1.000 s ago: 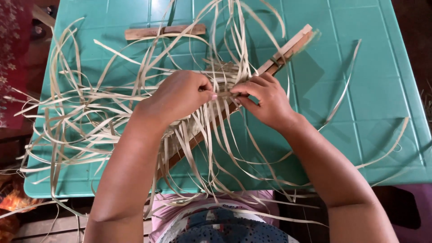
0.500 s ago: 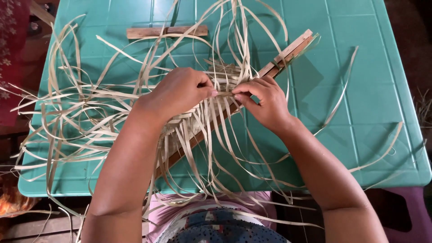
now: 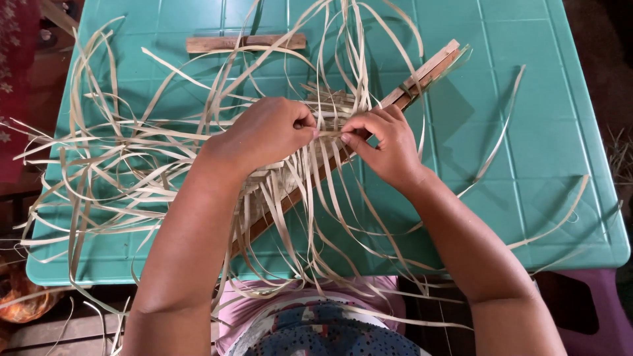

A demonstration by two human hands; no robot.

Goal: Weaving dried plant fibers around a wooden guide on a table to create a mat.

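i see my left hand (image 3: 267,135) and right hand (image 3: 386,146) at the centre of the frame, both pinching one pale strip (image 3: 328,134) between fingertips, over the woven strips (image 3: 290,178) clamped along a diagonal wooden slat (image 3: 422,71). loose strips spill across the green table (image 3: 547,145). a short wooden stick (image 3: 245,43) lies upper left.

Left hand (image 3: 267,132) and right hand (image 3: 382,142) barely shifted; fingertips drawn closer together on one pale strip (image 3: 328,134). Loose strip ends resettled slightly.
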